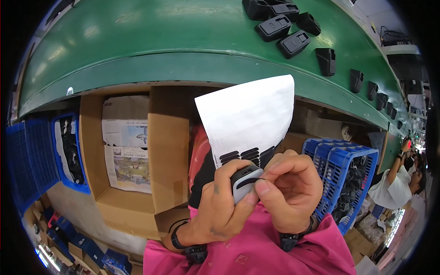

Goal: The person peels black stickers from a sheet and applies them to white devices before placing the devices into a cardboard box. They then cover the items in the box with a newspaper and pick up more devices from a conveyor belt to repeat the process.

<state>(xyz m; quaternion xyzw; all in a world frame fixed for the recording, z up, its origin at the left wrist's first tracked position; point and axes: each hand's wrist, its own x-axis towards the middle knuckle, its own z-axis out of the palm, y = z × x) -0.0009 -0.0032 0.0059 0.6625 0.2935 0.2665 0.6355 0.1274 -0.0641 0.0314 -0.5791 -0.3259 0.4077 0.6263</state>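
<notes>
My left hand (224, 201) is closed round a small rounded device, its grey shell (241, 192) facing me and its black end (246, 171) with a slot on top. Across the grey face lies a curved black strip (246, 182). My right hand (295, 190) pinches thumb and forefinger together at the strip's right end, against the device's edge; the fingertips partly hide that spot. Just beyond my hands, a white sheet (247, 117) stands tilted over my lap, bearing rows of black elongated stickers (250, 153) along its near end.
Black plastic housings (293, 43) stand on the green workbench (160, 32) ahead. An open cardboard box (169, 151) lined with newspaper is at left, beside blue crates (32, 160). At right, a blue basket (341, 151) holds black parts. Another person (389, 192) works farther right.
</notes>
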